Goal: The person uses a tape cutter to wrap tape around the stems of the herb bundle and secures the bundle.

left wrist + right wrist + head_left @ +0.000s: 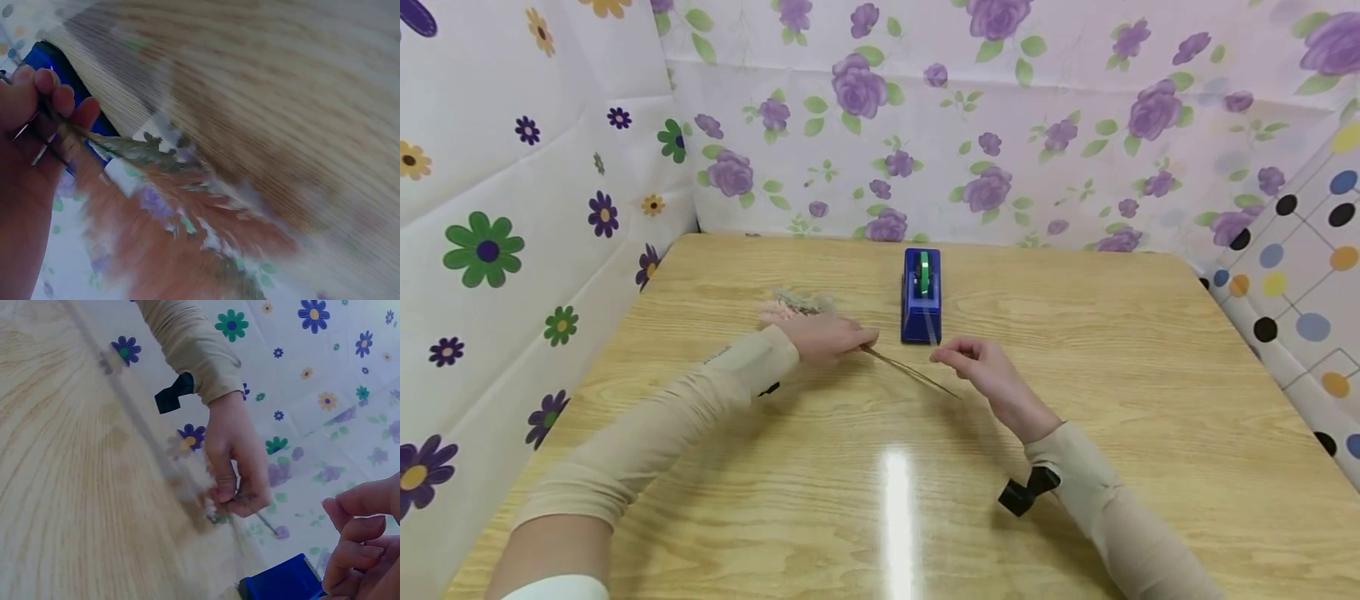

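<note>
My left hand [829, 337] grips a small bunch of dried flowers [793, 305] by its thin stems [913, 372], which stick out past the fingertips toward the right. Fluffy pinkish plumes [162, 231] and grey-green sprigs fan out from that hand in the left wrist view. A blue tape dispenser [921, 321] with a green-cored roll [924, 275] stands just beyond both hands. From its front a clear strip of tape [931, 323] reaches my right hand [988, 379], whose thumb and forefinger pinch the end. In the right wrist view, the right hand's fingers [359, 556] are curled inward.
The hands work over a wooden table [1075, 317]. Flowered sheets [865, 142] rise behind it and on the left, and a dotted sheet [1311, 325] borders the right. A black wrist mount [1028, 492] hangs under the right sleeve.
</note>
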### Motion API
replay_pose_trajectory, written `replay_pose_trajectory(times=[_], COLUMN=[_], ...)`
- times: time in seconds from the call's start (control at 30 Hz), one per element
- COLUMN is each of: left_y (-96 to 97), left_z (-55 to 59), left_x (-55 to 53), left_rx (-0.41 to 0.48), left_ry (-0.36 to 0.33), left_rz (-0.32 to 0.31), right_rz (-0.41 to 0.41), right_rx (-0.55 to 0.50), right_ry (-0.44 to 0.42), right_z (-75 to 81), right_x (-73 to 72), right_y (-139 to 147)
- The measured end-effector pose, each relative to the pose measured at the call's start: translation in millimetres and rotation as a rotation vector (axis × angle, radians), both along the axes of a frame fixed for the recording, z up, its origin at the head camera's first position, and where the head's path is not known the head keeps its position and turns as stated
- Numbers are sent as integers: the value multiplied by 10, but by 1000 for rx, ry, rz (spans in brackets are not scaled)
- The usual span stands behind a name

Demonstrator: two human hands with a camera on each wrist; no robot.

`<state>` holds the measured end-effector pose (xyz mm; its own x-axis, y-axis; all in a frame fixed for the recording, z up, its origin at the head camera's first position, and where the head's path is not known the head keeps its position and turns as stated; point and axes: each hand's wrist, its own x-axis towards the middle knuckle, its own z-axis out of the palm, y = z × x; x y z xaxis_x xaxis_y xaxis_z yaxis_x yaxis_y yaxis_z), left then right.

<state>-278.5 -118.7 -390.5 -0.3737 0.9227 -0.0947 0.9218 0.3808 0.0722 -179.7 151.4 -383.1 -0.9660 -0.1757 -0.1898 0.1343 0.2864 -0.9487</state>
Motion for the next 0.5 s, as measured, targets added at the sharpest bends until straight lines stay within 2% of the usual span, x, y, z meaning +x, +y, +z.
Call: replay_pose_trajectory(times=[0.2,0.3,0.43,0.5], left_y=[80,111,166,218], left_z=[-36,-64,-99,-117], left_x=[60,88,133,168], left_rx=[-128,-150,-109,-80], left_ry=[-155,-168,-173,-148], left_rz=[175,234,317,352], right_rz=[-8,-14,-22,-26], right_rx=[24,24,20,21], right_ry=[-1,-3,6,14], right_z=[58,57,51,47], right_x=[-7,-12,-20,-20], right_y=[28,42,26,5])
